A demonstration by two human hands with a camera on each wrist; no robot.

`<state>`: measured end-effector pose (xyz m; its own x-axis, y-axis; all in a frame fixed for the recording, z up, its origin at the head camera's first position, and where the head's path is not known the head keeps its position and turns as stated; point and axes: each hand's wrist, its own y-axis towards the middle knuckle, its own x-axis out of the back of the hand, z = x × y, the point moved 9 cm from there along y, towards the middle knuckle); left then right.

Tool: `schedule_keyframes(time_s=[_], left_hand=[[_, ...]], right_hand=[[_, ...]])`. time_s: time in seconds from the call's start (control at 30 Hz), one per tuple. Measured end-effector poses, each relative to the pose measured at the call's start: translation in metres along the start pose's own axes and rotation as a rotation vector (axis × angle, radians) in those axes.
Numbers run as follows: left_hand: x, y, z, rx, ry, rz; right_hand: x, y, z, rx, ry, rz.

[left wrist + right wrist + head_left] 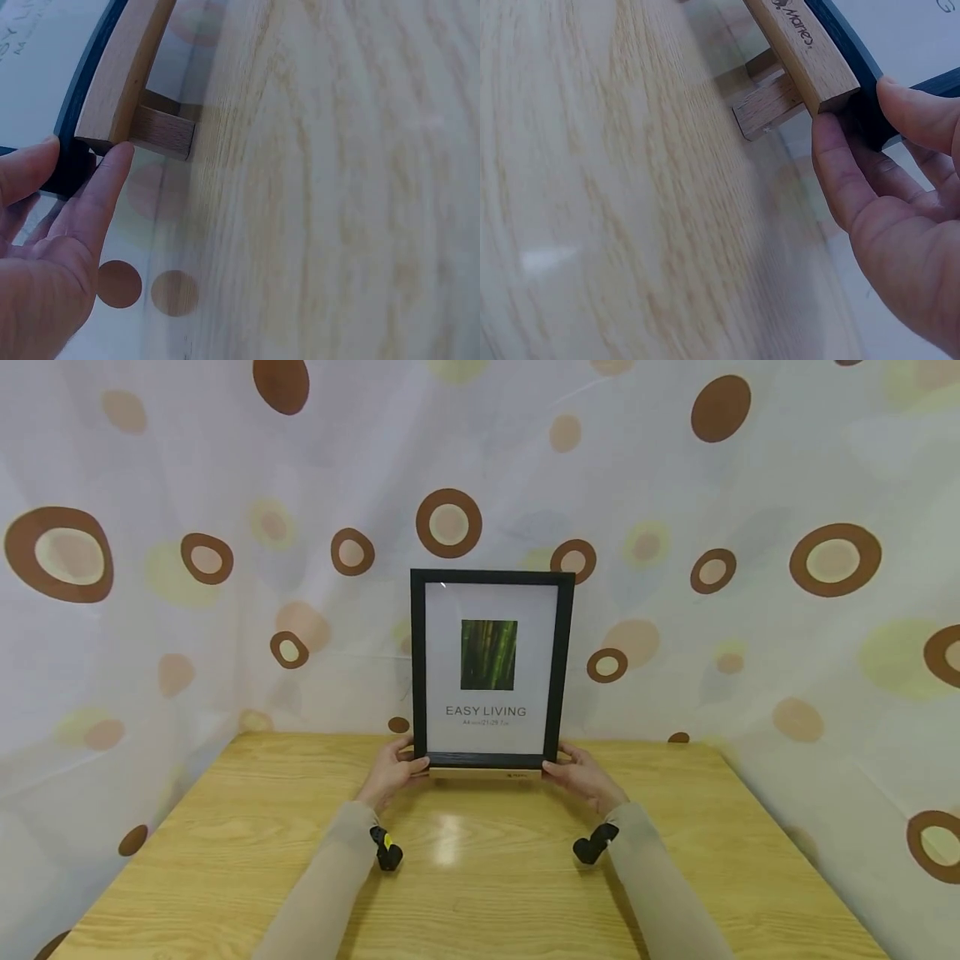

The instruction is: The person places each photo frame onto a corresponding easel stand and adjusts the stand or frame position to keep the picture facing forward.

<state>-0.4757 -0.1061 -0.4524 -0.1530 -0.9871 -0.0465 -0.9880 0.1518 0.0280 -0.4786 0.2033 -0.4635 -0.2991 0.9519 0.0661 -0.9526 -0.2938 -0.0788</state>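
A black picture frame (567, 668) with a white insert and a small green bamboo print stands upright in the head view. Beneath its lower edge runs the wooden ledge (480, 773) of a small stand, whose short wooden leg (166, 131) shows in the left wrist view. My left hand (392, 768) grips the frame's lower left corner, thumb on the front. At the lower right corner my right hand (585, 774) does the same. Fingers of both hands touch the ends of the ledge. The back of the stand is hidden behind the frame.
A light wood table (465, 893) spreads below both forearms. Behind it hangs a pale curtain (495, 460) with brown and beige dots, close to the table's far edge. A small black device (386, 850) sits on each wrist.
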Motion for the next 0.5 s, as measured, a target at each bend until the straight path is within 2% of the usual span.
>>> schedule_keyframes(time_s=[0.17,0.5], left_hand=[[0.0003,0.0020,0.0015,-0.002,0.006,0.007],[-0.0043,0.0069,0.0026,-0.021,-0.011,0.005]], right_hand=[[0.0018,0.0011,-0.0016,-0.005,-0.033,-0.030],[0.0046,0.0017,0.0000,0.017,-0.020,-0.032]])
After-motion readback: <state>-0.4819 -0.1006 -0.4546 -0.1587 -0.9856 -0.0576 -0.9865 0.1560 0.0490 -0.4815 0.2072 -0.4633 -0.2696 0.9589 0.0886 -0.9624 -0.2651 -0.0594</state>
